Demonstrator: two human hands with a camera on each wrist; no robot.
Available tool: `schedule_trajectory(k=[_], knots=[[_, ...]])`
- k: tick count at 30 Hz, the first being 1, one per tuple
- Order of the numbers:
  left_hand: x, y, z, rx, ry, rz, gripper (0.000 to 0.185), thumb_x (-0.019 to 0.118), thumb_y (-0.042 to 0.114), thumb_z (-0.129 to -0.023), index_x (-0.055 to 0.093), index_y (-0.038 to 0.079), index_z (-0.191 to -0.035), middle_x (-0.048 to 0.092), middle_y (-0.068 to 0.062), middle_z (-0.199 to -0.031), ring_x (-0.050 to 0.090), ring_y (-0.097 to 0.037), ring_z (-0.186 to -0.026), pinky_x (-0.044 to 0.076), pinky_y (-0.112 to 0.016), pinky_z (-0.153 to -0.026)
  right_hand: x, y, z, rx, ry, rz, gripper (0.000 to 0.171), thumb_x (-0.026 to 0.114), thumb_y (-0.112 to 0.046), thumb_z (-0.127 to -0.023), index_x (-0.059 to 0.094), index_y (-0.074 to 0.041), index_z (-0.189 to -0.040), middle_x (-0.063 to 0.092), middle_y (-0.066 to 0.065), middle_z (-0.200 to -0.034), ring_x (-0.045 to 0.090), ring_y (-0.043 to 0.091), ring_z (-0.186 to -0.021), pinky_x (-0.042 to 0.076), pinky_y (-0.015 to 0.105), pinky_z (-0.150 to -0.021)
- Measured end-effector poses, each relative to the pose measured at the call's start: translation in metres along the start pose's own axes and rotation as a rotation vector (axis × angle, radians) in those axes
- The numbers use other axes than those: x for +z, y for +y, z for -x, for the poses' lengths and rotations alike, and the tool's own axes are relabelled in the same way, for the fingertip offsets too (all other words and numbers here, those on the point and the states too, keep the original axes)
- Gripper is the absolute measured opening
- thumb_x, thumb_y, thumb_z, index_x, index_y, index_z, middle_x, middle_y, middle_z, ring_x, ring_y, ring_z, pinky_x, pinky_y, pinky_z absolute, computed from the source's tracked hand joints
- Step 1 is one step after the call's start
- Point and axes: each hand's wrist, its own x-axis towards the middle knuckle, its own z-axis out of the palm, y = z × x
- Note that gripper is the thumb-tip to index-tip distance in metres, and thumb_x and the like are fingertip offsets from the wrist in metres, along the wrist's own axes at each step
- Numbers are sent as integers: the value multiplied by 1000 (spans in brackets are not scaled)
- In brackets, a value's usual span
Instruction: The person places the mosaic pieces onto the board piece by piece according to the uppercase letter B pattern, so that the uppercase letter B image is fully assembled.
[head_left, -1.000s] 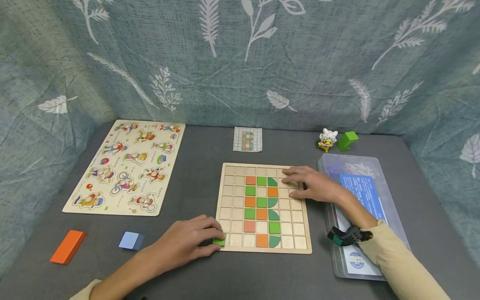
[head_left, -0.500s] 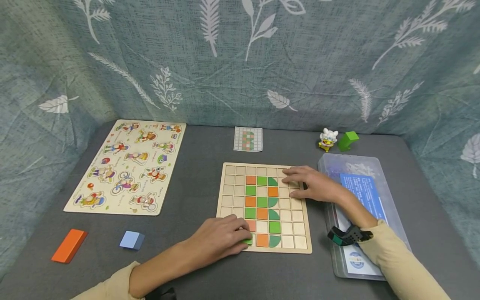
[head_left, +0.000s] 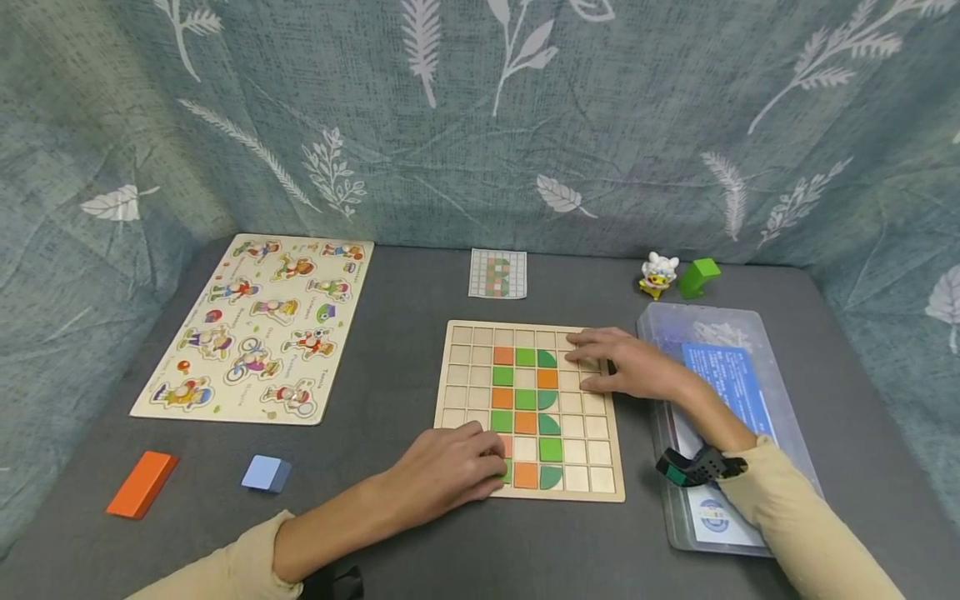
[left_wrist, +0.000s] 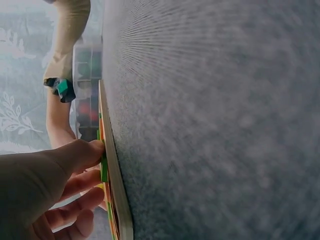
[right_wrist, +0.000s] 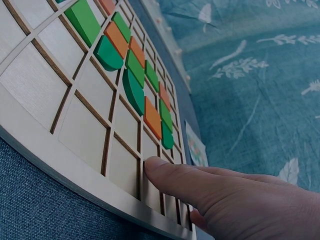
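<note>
My left hand (head_left: 450, 462) is at the near edge of a wooden grid board (head_left: 456, 375). Between thumb and fingers it pinches a green square tile (left_wrist: 104, 169), over a near-row cell left of an orange tile (head_left: 526, 476). Most of that green tile is hidden behind the fingers in the head view. Orange, pink and green squares and dark green quarter-round tiles fill other cells in the board's middle columns. My right hand (head_left: 626, 362) rests with extended fingers on the board's far right part, the thumb touching a bare cell in the right wrist view.
Behind the board lies a small pattern card (head_left: 498, 274). A picture puzzle board (head_left: 255, 333) is at the left, with an orange block (head_left: 142, 485) and a blue block (head_left: 266, 473) nearer. A clear plastic case (head_left: 738, 325), a figurine (head_left: 658, 275) and a green block (head_left: 698, 277) stand right.
My left hand has moved right along the board's near edge with the green tile, from the left corner to the third column. The right hand has stayed in place.
</note>
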Motion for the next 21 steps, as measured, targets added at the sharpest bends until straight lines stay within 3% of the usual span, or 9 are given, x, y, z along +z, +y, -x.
schedule_trajectory(k=[12, 21], knots=[[-1, -1, -6, -7, -85, 35, 6, 66, 28, -92, 69, 25, -87, 59, 9, -90, 52, -4, -74, 39, -15, -53, -3, 1, -1, 3, 2, 3, 41, 68, -20, -90, 62, -6, -128, 48, 20, -145, 39, 43, -135, 36, 60, -106], [-8, -3, -8, 48, -107, -21, 6, 66, 26, -92, 71, 25, -89, 62, 8, -91, 54, -4, -76, 41, -15, -54, 0, 1, 1, -8, 11, 4, 41, 69, -22, -89, 63, -6, -127, 49, 19, -144, 40, 43, -135, 37, 60, -105]])
